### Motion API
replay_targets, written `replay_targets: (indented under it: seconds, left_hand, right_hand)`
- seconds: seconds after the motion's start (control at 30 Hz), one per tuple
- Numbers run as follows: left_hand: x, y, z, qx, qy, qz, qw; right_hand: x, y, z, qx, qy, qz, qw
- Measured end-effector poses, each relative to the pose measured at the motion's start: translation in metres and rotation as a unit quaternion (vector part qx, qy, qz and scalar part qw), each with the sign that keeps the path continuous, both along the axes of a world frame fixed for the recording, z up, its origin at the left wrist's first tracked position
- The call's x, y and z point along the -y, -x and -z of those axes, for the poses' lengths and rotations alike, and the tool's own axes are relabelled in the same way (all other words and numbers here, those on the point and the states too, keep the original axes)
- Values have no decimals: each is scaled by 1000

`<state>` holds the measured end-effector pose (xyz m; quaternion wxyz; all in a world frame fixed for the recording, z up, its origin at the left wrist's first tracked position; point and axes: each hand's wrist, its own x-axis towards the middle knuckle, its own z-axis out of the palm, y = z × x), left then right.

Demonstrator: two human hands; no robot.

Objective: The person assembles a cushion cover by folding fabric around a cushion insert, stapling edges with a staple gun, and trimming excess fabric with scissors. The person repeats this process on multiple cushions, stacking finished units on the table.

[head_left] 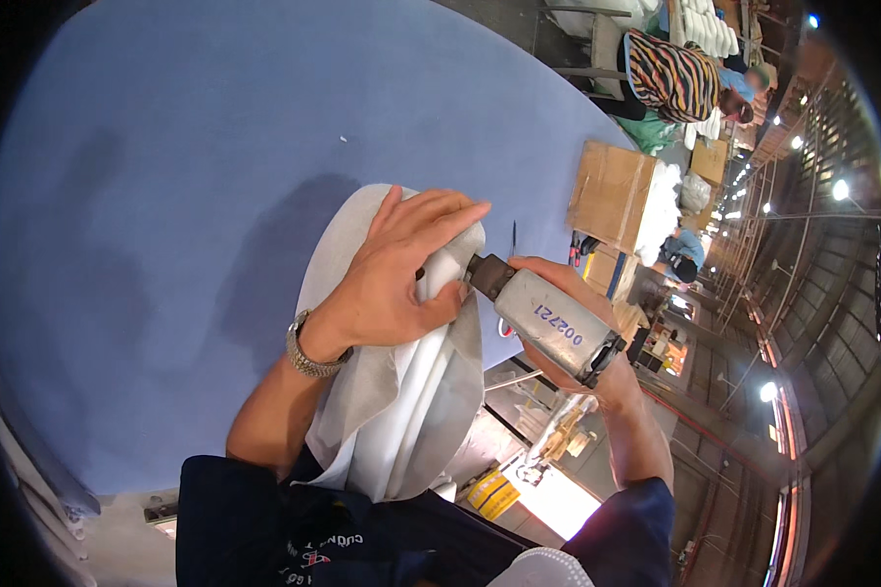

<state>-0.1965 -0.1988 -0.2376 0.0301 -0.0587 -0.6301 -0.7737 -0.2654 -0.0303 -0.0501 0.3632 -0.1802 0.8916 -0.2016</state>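
My left hand (387,279), with a metal watch on its wrist, grips the top of a long padded piece. The piece has a white core (390,440) and a grey fabric cover (338,245) that hangs open along its length. My fingers lie over the fabric, and the thumb presses near a dark hole. My right hand (589,293) is wrapped round a silver staple gun (548,318). The gun's dark nose meets the right edge of the piece, close beside my left thumb; the exact contact point is hard to see.
A large blue-topped table (186,127) spreads out ahead and left. A red-handled tool (575,249) and scissors (505,328) lie near its right edge. Beyond stands a cardboard box (607,196) with white material. Other people (680,78) are farther off.
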Motion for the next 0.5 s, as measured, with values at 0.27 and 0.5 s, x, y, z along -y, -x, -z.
replay_targets:
  seconds: [0.27,0.5]
  left_hand:
    - [7,4,0,-11,-9,-3,1000]
    - [27,85,12,162,-108,205,959]
  right_hand:
    - [11,15,-1,28,-58,-38,997]
    - [29,28,-8,78,-87,-34,993]
